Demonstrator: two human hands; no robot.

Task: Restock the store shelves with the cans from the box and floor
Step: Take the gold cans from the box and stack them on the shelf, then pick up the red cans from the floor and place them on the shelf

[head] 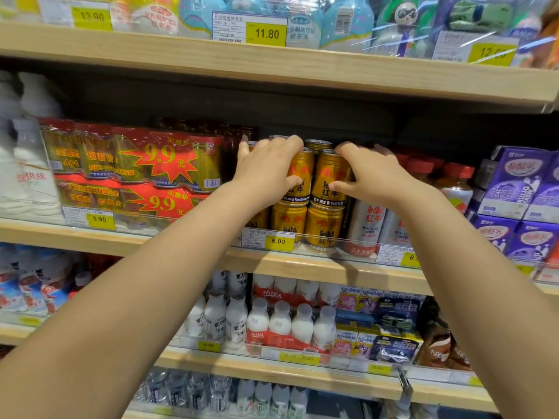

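Note:
Gold Red Bull cans stand two layers high on the middle shelf (317,269). My left hand (266,167) wraps the left upper gold can (301,176), fingers over its top and thumb on its front. My right hand (370,173) grips the right upper gold can (328,179), fingers on its rim and thumb on the label. Both upper cans rest on the lower gold cans (305,223). Another can top (317,144) shows behind them. No box or floor is in view.
Red-and-gold multipacks (133,164) sit left of the cans; white Red Bull cans (370,225) and red-capped bottles (453,182) sit right, then purple cartons (520,182). A 6.00 price tag (279,241) hangs below. The shelf above (272,68) overhangs; milk bottles (290,325) fill the shelf below.

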